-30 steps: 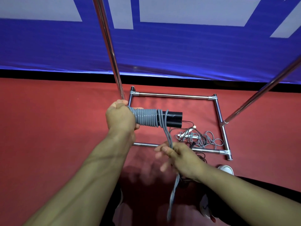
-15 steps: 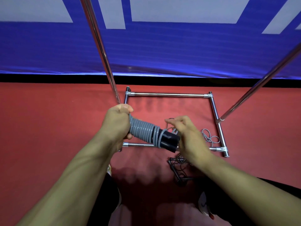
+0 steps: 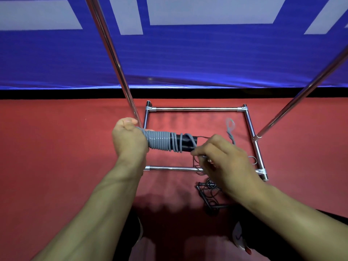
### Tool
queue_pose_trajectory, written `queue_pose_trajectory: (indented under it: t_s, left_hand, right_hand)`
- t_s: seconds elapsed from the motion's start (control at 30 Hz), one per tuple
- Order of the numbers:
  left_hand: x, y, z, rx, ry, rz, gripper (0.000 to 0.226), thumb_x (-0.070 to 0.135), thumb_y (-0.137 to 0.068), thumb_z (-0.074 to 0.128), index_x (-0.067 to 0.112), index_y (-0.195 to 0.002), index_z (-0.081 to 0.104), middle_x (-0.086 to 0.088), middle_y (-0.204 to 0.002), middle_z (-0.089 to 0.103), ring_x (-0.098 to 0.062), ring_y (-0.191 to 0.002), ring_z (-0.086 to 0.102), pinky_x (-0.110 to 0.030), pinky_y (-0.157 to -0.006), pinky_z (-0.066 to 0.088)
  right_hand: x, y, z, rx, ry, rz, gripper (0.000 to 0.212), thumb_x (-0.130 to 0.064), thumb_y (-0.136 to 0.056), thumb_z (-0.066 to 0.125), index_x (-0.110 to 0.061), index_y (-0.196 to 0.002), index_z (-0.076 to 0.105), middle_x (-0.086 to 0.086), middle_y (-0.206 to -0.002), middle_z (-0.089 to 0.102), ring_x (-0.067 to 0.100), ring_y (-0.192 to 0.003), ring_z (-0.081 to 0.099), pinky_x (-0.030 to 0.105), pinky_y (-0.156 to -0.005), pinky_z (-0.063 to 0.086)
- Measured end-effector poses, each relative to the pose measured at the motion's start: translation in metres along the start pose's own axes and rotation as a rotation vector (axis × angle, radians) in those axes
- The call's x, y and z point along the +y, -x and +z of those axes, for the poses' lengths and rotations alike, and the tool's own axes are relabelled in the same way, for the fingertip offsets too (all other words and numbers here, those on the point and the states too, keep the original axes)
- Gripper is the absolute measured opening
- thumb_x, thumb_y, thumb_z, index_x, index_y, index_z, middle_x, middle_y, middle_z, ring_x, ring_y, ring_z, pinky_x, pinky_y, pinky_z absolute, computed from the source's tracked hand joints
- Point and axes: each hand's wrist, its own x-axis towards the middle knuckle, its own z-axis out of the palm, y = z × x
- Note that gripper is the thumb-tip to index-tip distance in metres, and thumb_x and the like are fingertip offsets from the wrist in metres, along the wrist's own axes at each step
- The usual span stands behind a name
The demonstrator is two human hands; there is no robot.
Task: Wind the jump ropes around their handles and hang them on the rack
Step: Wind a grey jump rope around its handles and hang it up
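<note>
Gripping one end of the black handles (image 3: 185, 143), the left hand (image 3: 130, 139) has its fingers curled tight round them, holding the bundle level above the red floor (image 3: 56, 157); the right hand (image 3: 224, 159) pinches the grey rope (image 3: 162, 141) just past the handles' free end, below and to the right of that grip. Close grey coils sit right beside the left grip, with looser, crossing turns farther out on the bare black part. To wind well, I judge the rope should stay taut and each turn should lie snug against the last, without slipping off the open end. A blurred grey tail (image 3: 230, 127) swings beyond the right hand. The rack (image 3: 195, 109) base frame lies beneath and its slanted poles flank both hands, so wide swings could strike them; a dark rope tangle (image 3: 210, 194) lies on the floor nearer the person.
</note>
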Motion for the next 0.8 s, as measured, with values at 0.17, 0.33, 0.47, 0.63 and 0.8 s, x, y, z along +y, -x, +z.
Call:
queue_pose_trajectory:
  t_s: [0.17, 0.33, 0.47, 0.63, 0.8]
  left_hand:
    - [0.002, 0.005, 0.003, 0.023, 0.176, -0.089, 0.028, 0.015, -0.104, 0.028, 0.022, -0.083, 0.045, -0.001, -0.045, 0.06, -0.017, -0.038, 0.05, -0.014, -0.034, 0.03]
    - [0.004, 0.011, 0.007, -0.034, 0.191, -0.092, 0.03, 0.017, -0.106, 0.027, 0.022, -0.082, 0.045, 0.001, -0.042, 0.06, -0.011, -0.034, 0.051, -0.014, -0.035, 0.035]
    - [0.008, 0.006, 0.003, -0.015, 0.291, -0.205, 0.029, 0.016, -0.105, 0.028, 0.022, -0.081, 0.044, 0.004, -0.04, 0.057, -0.01, -0.03, 0.04, -0.012, -0.035, 0.024]
    - [0.011, 0.001, -0.001, 0.031, 0.315, -0.23, 0.03, 0.016, -0.104, 0.029, 0.022, -0.08, 0.044, 0.003, -0.043, 0.058, -0.014, -0.036, 0.04, -0.012, -0.036, 0.025]
    - [0.012, -0.009, -0.01, 0.087, 0.341, -0.271, 0.028, 0.015, -0.102, 0.03, 0.023, -0.079, 0.045, -0.016, -0.076, 0.063, -0.018, -0.048, 0.041, -0.013, -0.037, 0.026]
  right_hand:
    - [-0.012, 0.021, 0.018, -0.055, -0.314, 0.201, 0.026, 0.002, -0.088, 0.064, -0.016, -0.104, 0.072, -0.004, -0.093, 0.057, 0.007, -0.075, 0.059, 0.018, -0.067, 0.046]
    - [-0.035, 0.022, 0.036, -0.155, -0.719, 0.819, 0.026, -0.01, -0.099, 0.053, -0.021, -0.087, 0.033, 0.003, -0.06, 0.052, 0.008, -0.039, 0.045, 0.022, -0.042, 0.032]
    - [-0.04, 0.029, 0.051, -0.349, -1.029, 1.306, 0.021, -0.029, -0.104, 0.043, -0.018, -0.087, 0.04, -0.006, -0.049, 0.037, 0.008, -0.034, 0.027, 0.016, -0.037, 0.021]
    - [-0.031, 0.024, 0.044, -0.395, -0.727, 1.021, 0.038, -0.057, -0.095, 0.045, -0.024, -0.1, 0.064, -0.017, -0.079, 0.062, 0.0, -0.073, 0.055, 0.011, -0.067, 0.038]
    - [-0.018, 0.028, 0.046, -0.361, -0.563, 0.719, 0.038, -0.054, -0.095, 0.029, -0.057, -0.107, 0.065, -0.006, -0.097, 0.048, 0.004, -0.099, 0.047, 0.02, -0.091, 0.035]
